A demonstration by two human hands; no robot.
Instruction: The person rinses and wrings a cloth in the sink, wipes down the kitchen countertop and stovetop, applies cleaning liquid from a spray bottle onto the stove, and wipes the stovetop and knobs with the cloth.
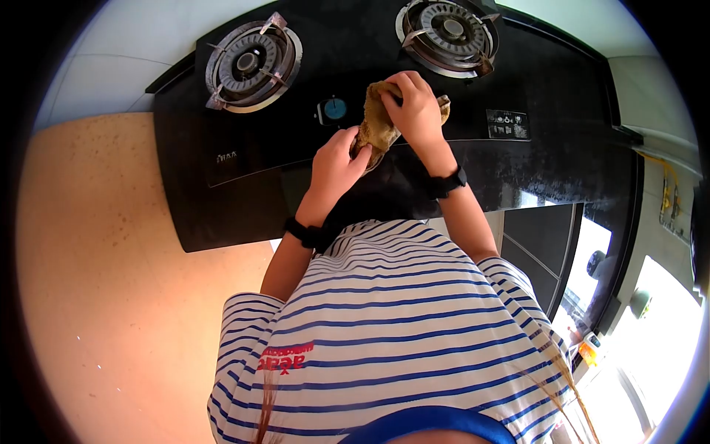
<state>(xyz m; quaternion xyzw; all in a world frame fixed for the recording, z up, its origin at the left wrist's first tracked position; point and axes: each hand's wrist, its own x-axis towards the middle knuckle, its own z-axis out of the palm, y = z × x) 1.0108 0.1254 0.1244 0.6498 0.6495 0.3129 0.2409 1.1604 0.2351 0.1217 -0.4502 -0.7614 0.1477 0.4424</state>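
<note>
A brownish-yellow, crumpled cloth (379, 127) hangs between both hands over the front part of a black glass gas stove (296, 148). My left hand (339, 166) pinches its lower left edge between thumb and fingers. Higher up and to the right, my right hand (418, 111) grips the cloth's top, and a bit of it shows past the far side of that hand. Just left of the cloth is a control knob (335, 109) with a blue face. Each wrist wears a black band.
Two gas burners with metal pan supports stand at the back, the left burner (248, 62) and the right burner (452, 29). A printed label (508, 124) lies on the glass at the right. Beyond the counter's right end are a yellow gas hose (668, 181) and bright window light.
</note>
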